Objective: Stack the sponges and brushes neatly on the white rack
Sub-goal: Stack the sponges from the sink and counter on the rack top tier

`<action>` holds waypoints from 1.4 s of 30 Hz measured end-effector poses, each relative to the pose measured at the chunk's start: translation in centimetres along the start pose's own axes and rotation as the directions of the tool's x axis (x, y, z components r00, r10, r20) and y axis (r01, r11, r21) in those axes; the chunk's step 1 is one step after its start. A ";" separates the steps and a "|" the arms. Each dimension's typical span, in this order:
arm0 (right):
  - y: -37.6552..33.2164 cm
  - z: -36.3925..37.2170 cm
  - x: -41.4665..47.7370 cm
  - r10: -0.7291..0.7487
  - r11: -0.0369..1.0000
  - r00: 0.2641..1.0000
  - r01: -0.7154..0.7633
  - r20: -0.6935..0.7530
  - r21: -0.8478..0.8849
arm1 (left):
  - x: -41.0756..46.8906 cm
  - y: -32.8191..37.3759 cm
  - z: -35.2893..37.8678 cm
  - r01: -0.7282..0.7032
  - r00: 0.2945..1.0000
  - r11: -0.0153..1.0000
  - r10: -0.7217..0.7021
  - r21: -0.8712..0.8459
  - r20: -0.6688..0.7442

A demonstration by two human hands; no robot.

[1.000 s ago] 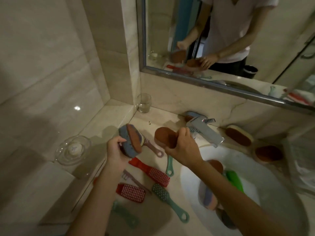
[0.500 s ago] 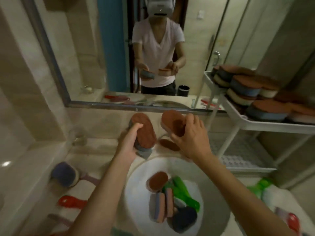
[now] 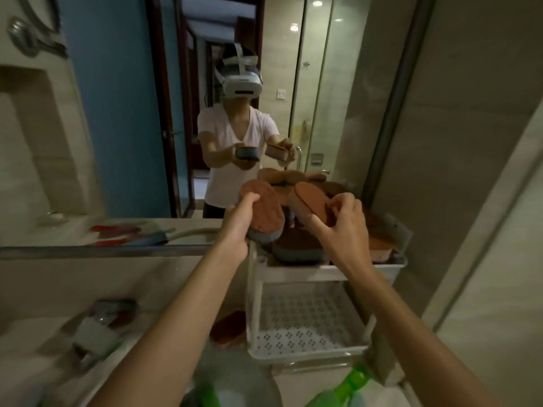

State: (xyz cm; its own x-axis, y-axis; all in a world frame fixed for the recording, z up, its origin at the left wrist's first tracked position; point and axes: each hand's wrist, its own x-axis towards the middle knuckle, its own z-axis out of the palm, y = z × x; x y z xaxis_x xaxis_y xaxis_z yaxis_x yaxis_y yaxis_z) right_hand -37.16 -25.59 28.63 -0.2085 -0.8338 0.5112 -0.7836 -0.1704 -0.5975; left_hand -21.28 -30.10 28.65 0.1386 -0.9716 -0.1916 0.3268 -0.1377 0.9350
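Left hand (image 3: 236, 230) grips an oval sponge with brown scouring face and blue-grey foam base (image 3: 264, 214), thumb over its near edge. Right hand (image 3: 345, 230) pinches a second oval sponge, brown face on pale base (image 3: 310, 201), tilted on edge. Both sponges are held just above the heap of brown-faced sponges (image 3: 299, 248) on the top tier of the white plastic rack (image 3: 293, 270). The rack's perforated lower shelf (image 3: 299, 318) lies at six o'clock from the heap.

Risk: the heap looks uneven. Sponges set on sloping faces may slide past the low rim onto the desk (image 3: 29, 342).
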 end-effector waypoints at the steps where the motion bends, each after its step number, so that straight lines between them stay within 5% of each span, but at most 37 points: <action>1: 1.0 -0.7 1.0 0.002 1.000 1.000 -0.002 -0.002 0.005 | 0.2 0.2 1.6 0.006 1.000 1.000 -0.006 -0.018 0.016; 5: 4.5 -2.4 5.6 0.052 0.997 0.996 -0.056 -0.067 -0.057 | 1.1 2.0 7.0 0.019 0.997 0.995 -0.011 -0.099 0.081; 9: 6.6 -1.7 9.1 0.113 0.989 0.993 -0.109 0.032 -0.105 | 3.6 3.2 10.2 0.020 0.992 0.996 -0.009 -0.085 0.129; 14: 6.9 0.8 10.8 0.107 0.967 0.992 -0.087 0.070 -0.239 | 6.2 2.8 10.7 0.208 0.937 0.960 -0.141 -0.185 0.318; 34: 6.7 1.0 10.7 0.187 0.903 0.853 0.046 0.487 -0.427 | 7.6 2.4 9.3 0.311 0.917 0.932 -0.244 -0.184 0.315; 37: 6.3 -0.5 11.2 0.192 0.946 0.840 -0.021 0.508 -0.324 | 7.4 3.0 9.4 0.287 0.924 0.945 -0.230 -0.158 0.305; 42: 4.9 -3.8 11.3 0.022 0.986 0.983 -0.052 0.185 0.161 | 5.5 4.5 11.6 0.167 0.951 0.966 -0.104 -0.197 0.293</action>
State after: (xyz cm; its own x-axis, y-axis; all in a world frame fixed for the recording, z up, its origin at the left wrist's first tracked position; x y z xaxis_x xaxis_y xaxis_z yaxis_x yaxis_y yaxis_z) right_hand -45.56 -33.90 33.83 -0.1138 -0.9200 0.3750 -0.6670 -0.2090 -0.7152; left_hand -29.90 -38.25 35.27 -0.1758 -0.9655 -0.1922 0.5229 -0.2571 0.8127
